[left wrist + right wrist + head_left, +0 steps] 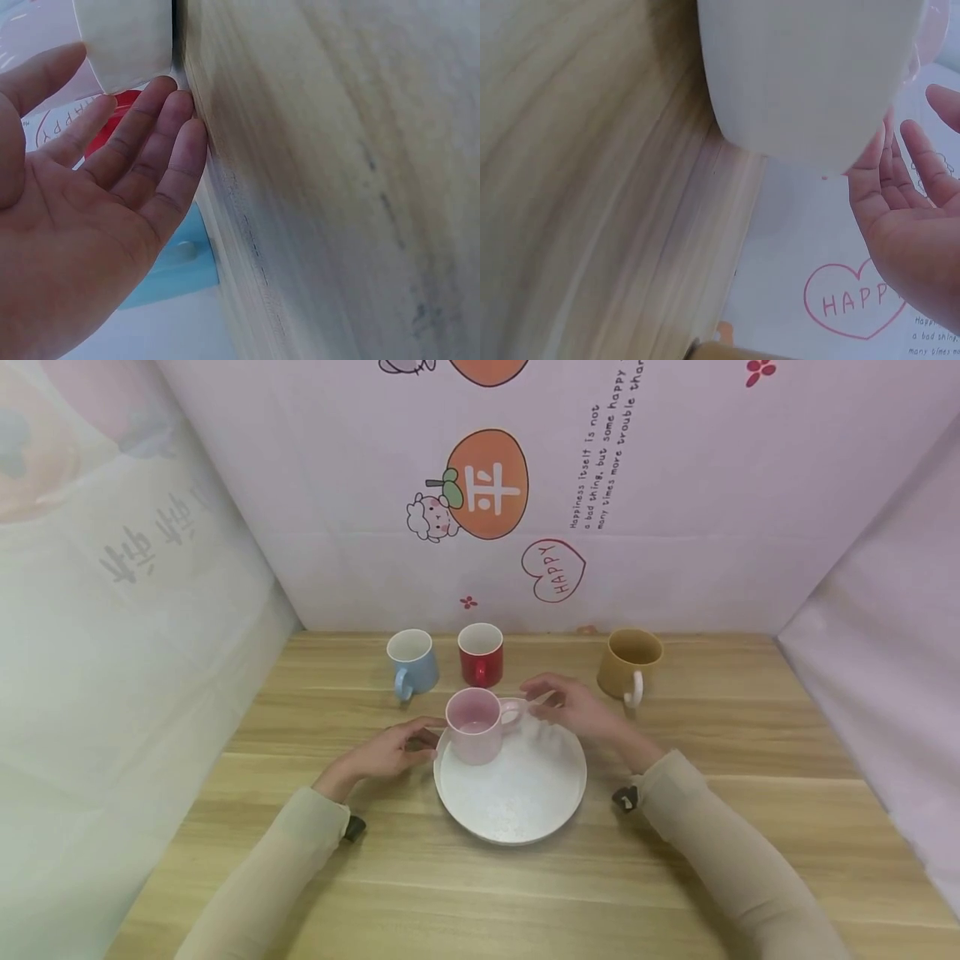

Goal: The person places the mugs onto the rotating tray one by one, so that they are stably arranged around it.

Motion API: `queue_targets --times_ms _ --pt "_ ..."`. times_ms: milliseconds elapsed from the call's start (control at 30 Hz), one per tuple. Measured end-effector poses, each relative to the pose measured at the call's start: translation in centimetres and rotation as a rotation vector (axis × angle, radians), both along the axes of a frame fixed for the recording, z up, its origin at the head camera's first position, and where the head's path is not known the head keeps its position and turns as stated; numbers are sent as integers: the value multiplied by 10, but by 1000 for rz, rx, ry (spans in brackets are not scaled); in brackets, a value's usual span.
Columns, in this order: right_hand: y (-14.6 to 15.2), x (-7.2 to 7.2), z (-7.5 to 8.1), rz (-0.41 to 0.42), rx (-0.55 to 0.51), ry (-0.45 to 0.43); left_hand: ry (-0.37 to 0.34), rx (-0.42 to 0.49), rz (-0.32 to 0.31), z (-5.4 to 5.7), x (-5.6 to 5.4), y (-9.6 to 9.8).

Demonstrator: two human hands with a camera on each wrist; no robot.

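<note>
A round white tray (517, 793) lies on the wooden table, and a pink mug (476, 731) stands upright near its far left edge, handle turned right. My left hand (392, 749) is at the tray's left rim; in the left wrist view its fingers (142, 142) are extended, with the fingertips right at the tray's side wall (124, 41). On the far right, my right hand (573, 703) reaches over the tray's rim, close to the pink mug's handle. Its fingers (868, 184) look loosely bent in the right wrist view, partly hidden behind the tray's wall.
Behind the tray stand a light blue mug (414, 662) and a red mug (481, 655). A mustard mug (630, 664) with a white handle is at the back right, beyond my right hand. A printed white cloth (337, 527) rises at the table's far edge.
</note>
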State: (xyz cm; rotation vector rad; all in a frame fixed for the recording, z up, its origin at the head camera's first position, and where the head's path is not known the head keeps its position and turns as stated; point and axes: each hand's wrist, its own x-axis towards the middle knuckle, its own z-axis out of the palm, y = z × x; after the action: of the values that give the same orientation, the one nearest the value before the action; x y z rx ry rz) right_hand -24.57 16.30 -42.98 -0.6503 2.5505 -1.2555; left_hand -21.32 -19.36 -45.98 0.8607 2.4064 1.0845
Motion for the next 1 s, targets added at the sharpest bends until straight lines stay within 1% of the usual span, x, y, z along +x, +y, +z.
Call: queue_targets --times_ms 167,300,367,433,600,700,867,1000 --pt "6 -1 3 -28 -32 -40 3 -28 -11 0 0 0" --pt "10 1 6 -47 -49 -52 9 -9 -40 -2 0 -1" --pt "12 1 7 -52 -53 -45 10 9 -48 -2 1 -1" --pt "15 1 7 -54 -52 -32 -2 17 -44 -1 2 -1" --pt "21 0 6 -52 -48 6 -28 6 -23 0 2 -1" --pt "25 0 6 -55 -50 19 -21 2 -28 -1 3 -2" --pt "32 1 5 -82 -69 17 -5 5 -42 -1 3 -2" --pt "38 2 4 -95 -78 24 -31 11 -35 -2 2 -2"
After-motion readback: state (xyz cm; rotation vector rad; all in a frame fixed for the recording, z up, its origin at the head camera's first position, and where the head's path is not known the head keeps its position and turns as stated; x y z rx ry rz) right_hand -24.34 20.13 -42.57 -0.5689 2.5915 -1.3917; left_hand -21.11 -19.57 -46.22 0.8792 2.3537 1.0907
